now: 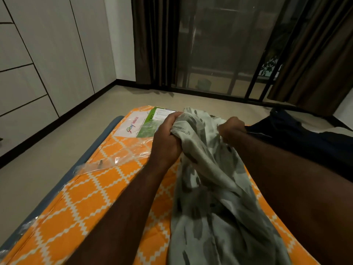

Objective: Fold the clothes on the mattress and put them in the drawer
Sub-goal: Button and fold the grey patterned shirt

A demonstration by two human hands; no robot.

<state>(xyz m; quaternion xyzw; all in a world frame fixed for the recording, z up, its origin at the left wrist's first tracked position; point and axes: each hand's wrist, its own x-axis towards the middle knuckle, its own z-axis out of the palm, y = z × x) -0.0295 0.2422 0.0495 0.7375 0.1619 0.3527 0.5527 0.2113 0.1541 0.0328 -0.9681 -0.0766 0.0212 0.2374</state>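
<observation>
Two hands clench one pale patterned garment (219, 188) by its top edge, the left hand (168, 138) at eleven o'clock of the cloth and the right hand (232, 129) at one o'clock, probably to spread it for folding. It trails over the orange mattress (86, 197); dark clothes (305, 142) lie at three o'clock.

Bare left hand (168, 139), bare right hand (232, 129), both forearms (131, 199) bare
</observation>
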